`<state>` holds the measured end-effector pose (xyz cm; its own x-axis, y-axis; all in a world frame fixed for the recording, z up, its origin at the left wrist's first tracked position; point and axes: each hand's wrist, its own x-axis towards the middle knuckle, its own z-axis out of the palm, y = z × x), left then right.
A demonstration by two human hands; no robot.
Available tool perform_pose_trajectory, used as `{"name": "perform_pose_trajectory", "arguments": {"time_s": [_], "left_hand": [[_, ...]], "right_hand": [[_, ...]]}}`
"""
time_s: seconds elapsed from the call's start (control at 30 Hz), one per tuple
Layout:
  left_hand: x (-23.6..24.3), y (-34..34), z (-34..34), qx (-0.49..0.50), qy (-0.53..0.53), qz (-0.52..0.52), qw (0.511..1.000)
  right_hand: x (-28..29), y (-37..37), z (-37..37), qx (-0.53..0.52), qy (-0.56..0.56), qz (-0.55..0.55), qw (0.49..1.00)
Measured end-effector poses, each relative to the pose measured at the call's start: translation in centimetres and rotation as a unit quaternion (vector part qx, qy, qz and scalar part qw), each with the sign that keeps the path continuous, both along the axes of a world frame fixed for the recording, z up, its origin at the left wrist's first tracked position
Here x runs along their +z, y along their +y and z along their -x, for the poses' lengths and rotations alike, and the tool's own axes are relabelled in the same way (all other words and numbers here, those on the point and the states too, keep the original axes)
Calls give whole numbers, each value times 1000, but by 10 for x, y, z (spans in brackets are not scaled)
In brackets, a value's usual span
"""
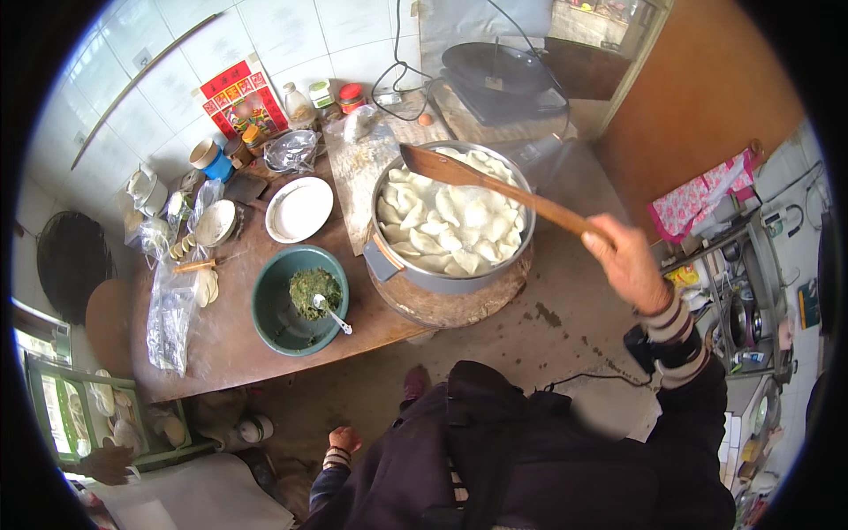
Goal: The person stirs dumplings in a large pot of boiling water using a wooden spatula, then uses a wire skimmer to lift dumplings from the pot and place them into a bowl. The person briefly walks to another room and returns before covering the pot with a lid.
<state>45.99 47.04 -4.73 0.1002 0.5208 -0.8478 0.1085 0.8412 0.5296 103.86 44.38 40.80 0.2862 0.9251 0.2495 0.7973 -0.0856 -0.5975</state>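
My right hand [624, 258] grips the handle of a long wooden paddle [495, 185]. Its flat end lies across a wide grey pot [468, 279] at the far rim, over many pale dumplings [437, 216]. That pot sits on a round wooden board [415, 309] at the table's right end. My left hand [344, 441] hangs low beside my body, below the table, fingers curled; I cannot see whether anything is inside them. Left of the pot, a green bowl [278, 322] contains chopped green filling [314, 287] with a metal spoon [331, 314] in it.
The table [212, 353] also carries a white plate [298, 225], bags [168, 318], jars [300, 106] and wrappers [206, 287]. A black wok-like pan [490, 66] stands behind. A wooden door [693, 115] and cluttered shelving are right; a green rack [53, 397] is lower left.
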Motion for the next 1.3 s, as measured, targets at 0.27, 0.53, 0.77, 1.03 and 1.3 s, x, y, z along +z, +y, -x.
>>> {"name": "perform_pose_trajectory", "arguments": {"time_s": [0.27,0.53,0.77,1.03,1.3], "left_hand": [[-12,52,-5,-658,268,-351,610],[-23,92,-17,-580,181,-257,752],[-48,127,-14,-378,50,-54,923],[-64,153,-6,-312,5,40,949],[-65,156,12,-253,-11,102,962]], "right_hand": [[-44,-35,69,-46,148,-3,988],[-49,-36,111,-79,98,28,992],[-53,-29,138,-111,102,55,987],[-54,-19,146,-101,116,70,986],[-69,-5,143,-75,-46,31,996]]}}
